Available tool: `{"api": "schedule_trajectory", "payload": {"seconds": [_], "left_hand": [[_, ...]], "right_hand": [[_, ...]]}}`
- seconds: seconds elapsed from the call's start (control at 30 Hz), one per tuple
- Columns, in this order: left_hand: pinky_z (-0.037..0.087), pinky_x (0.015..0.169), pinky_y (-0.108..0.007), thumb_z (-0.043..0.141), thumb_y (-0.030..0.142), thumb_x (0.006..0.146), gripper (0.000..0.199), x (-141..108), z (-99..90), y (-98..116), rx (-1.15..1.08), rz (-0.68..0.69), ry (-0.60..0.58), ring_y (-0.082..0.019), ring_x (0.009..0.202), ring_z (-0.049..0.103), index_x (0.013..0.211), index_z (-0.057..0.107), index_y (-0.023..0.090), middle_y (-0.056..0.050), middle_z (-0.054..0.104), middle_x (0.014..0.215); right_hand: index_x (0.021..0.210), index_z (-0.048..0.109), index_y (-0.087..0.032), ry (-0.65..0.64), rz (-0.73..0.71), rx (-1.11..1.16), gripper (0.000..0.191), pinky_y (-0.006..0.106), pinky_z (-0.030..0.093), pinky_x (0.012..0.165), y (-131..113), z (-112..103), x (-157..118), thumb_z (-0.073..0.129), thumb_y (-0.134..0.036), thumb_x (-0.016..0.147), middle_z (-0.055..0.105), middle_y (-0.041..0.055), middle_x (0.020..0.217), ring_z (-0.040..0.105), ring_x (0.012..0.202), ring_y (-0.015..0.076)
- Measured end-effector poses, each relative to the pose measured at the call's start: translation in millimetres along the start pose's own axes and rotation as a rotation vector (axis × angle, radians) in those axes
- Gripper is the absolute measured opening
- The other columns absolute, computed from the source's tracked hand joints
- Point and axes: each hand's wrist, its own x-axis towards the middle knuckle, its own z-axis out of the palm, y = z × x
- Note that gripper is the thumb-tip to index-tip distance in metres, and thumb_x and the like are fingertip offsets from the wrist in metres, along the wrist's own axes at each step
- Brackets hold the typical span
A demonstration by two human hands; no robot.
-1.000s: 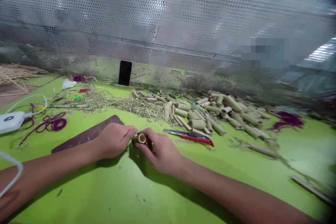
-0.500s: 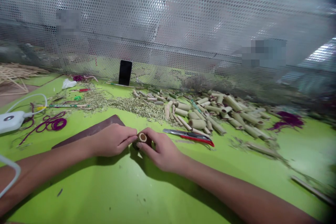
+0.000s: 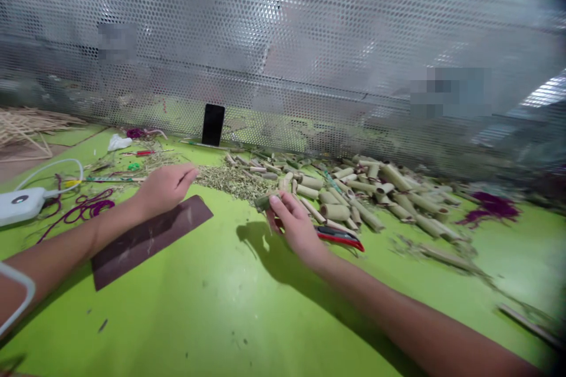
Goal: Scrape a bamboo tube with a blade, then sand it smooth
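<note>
In the head view, the hands have just come apart: a moment earlier they were close together, both closed around a short bamboo tube with its cut end showing, just beyond the edge of a dark brown strip of sandpaper. Now the left hand (image 3: 167,189) has drawn back to the left and hovers open and empty, its fingers loose, above the far end of the sandpaper (image 3: 150,242). The right hand (image 3: 294,227) has moved forward and to the right, and its thumb and fingertips pinch a short, greenish bamboo piece (image 3: 264,202), which is slightly blurred. I cannot tell whether this is the same tube. The piece is now over the bright green table (image 3: 198,318), close to the near edge of a big pile of cut bamboo tubes (image 3: 354,200) and beside a strip of pale shavings (image 3: 232,182). A red utility knife (image 3: 340,237) lies just past the right hand, partly hidden by it, and neither hand is on it. Further off are a black phone (image 3: 213,124) propped against a perforated metal screen (image 3: 265,53), a white plastic device (image 3: 20,205) with a white cord, and a tangle of purple cord (image 3: 91,208).
</note>
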Motion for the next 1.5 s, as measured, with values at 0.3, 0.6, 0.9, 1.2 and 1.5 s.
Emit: {"api": "schedule_trajectory", "payload": {"seconds": [0.3,0.6,0.9,1.2,1.5], "left_hand": [[0.049,0.075,-0.040,0.043,0.037,0.099,0.034,11,-27.6,-69,0.524,-0.206,-0.118,-0.035,0.096,0.071,0.104,0.070,0.018,-0.014,0.078,0.108],[0.047,0.102,-0.055,0.044,0.059,0.103,0.068,12,-28.7,-59,0.435,-0.202,0.003,-0.038,0.107,0.070,0.151,0.049,0.012,-0.019,0.074,0.120],[0.049,0.095,-0.051,0.046,0.045,0.102,0.049,10,-24.6,-50,0.359,-0.166,0.102,-0.030,0.086,0.070,0.138,0.061,0.015,-0.013,0.076,0.103],[0.049,0.081,-0.039,0.036,0.063,0.110,0.057,-22,12.8,42,0.058,0.486,-0.160,-0.025,0.085,0.067,0.117,0.066,0.016,-0.010,0.075,0.098],[0.036,0.065,-0.035,0.030,0.025,0.114,0.041,-32,24.9,60,0.168,0.765,0.029,-0.019,0.060,0.050,0.085,0.059,0.019,-0.003,0.063,0.071]], "right_hand": [[0.109,0.060,-0.025,-0.196,-0.089,-0.105,0.039,0.034,0.041,0.061,-5,14,-14,0.056,-0.062,0.102,0.053,-0.0033,0.071,0.049,0.063,0.0169],[0.115,0.062,-0.026,-0.210,-0.070,-0.082,0.037,0.036,0.046,0.063,-1,12,-13,0.057,-0.061,0.103,0.057,-0.0026,0.075,0.055,0.066,0.0175],[0.117,0.063,-0.027,-0.192,-0.063,-0.125,0.019,0.037,0.051,0.060,-4,15,-16,0.061,-0.041,0.104,0.065,-0.0001,0.082,0.061,0.068,0.0176],[0.105,0.065,-0.022,-0.259,-0.065,-0.162,0.014,0.032,0.047,0.061,-8,28,-24,0.069,-0.032,0.095,0.067,0.0004,0.083,0.058,0.068,0.0156],[0.089,0.064,-0.020,-0.345,-0.001,0.071,0.023,0.030,0.039,0.064,-15,40,-29,0.080,-0.036,0.083,0.062,-0.0025,0.076,0.050,0.068,0.0138]]}}
